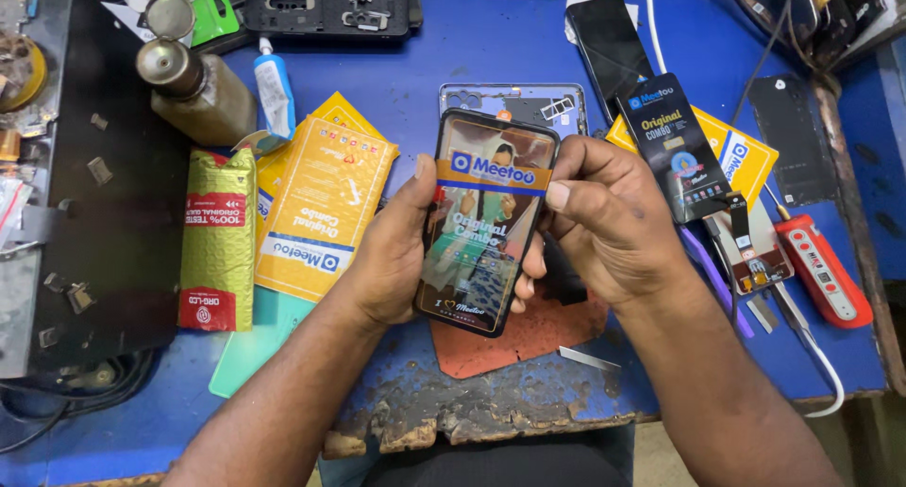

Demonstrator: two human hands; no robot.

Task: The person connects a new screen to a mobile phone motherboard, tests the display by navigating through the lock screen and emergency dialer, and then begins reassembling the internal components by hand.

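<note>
We hold phone screen (483,225) above blue worktop (453,62): left hand (392,251) grip closed round its edge, right hand (604,218) pinching opposite edge; yellow packet (321,209) beside.

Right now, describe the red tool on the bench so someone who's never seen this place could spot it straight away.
Start at the blue workbench and go to its right edge, beyond the right hand that holds the phone display with the left hand. Just past the yellow packet lies the red tool, slanted. It is the only red, rounded plastic body there, with a thin metal tip toward the packet.
</note>
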